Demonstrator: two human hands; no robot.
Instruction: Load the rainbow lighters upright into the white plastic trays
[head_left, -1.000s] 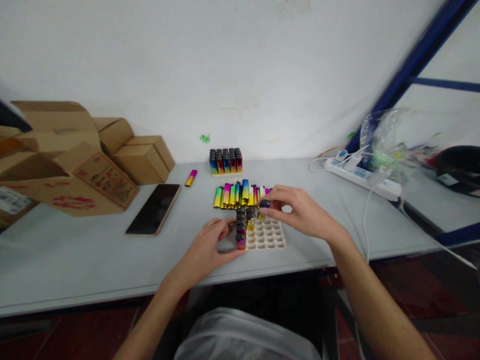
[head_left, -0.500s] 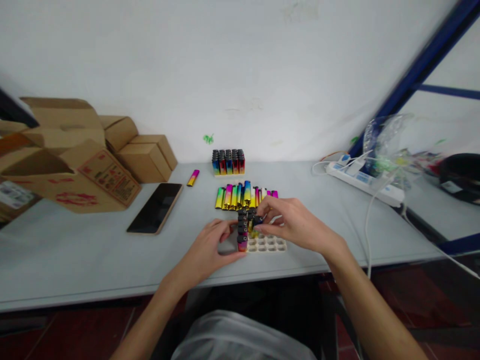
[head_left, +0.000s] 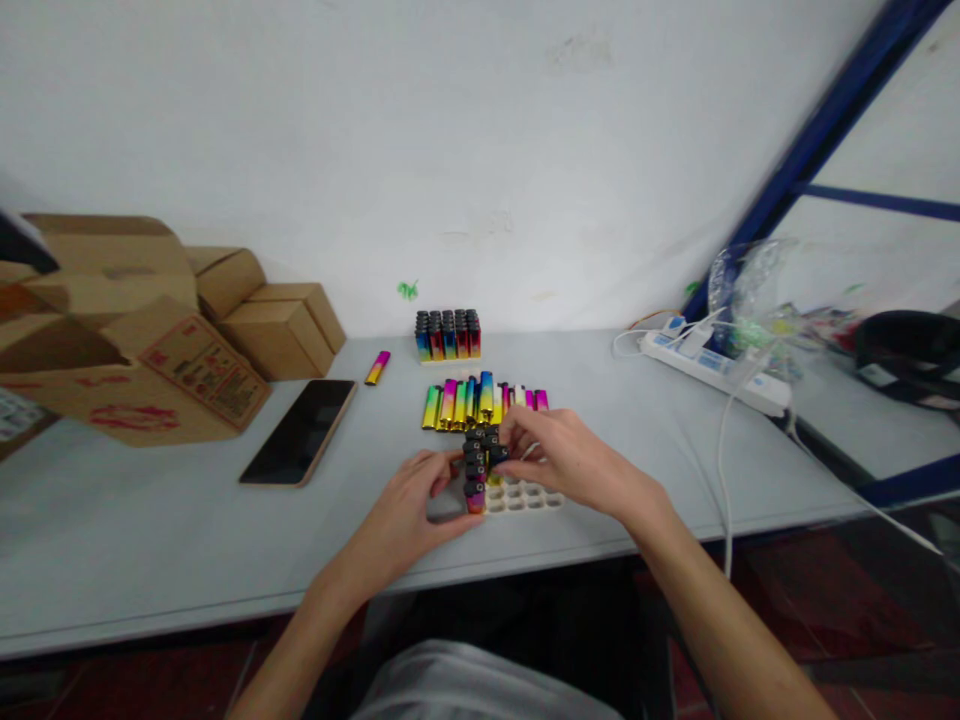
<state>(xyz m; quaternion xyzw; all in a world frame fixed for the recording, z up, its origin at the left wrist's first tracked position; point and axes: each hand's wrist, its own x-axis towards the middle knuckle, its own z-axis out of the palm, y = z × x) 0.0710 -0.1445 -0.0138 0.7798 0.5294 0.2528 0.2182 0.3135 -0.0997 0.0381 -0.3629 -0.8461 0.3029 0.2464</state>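
Near the front of the table lies a white tray with rows of holes (head_left: 534, 506). Several lighters with black tops (head_left: 475, 490) stand upright in its left column. My left hand (head_left: 409, 500) is curled around the tray's left end, thumb at the front corner and fingers farther back. My right hand (head_left: 566, 455) pinches a lighter with a black top (head_left: 498, 456) over the second column; whether its base sits in a hole is hidden. Just behind the tray, several shiny multicoloured lighters (head_left: 448, 402) lie in a loose row.
A filled tray of lighters (head_left: 448, 335) stands by the wall. One lighter (head_left: 378, 368) lies apart, near a phone (head_left: 300, 432). Cardboard boxes (head_left: 142, 385) occupy the left. A white power strip (head_left: 716, 373) with cables and a black roll (head_left: 907, 350) are at right.
My right hand has brought the pinched lighter slightly left and down, against the standing lighters. My left hand keeps its place at the tray. The whole view has shifted a little.
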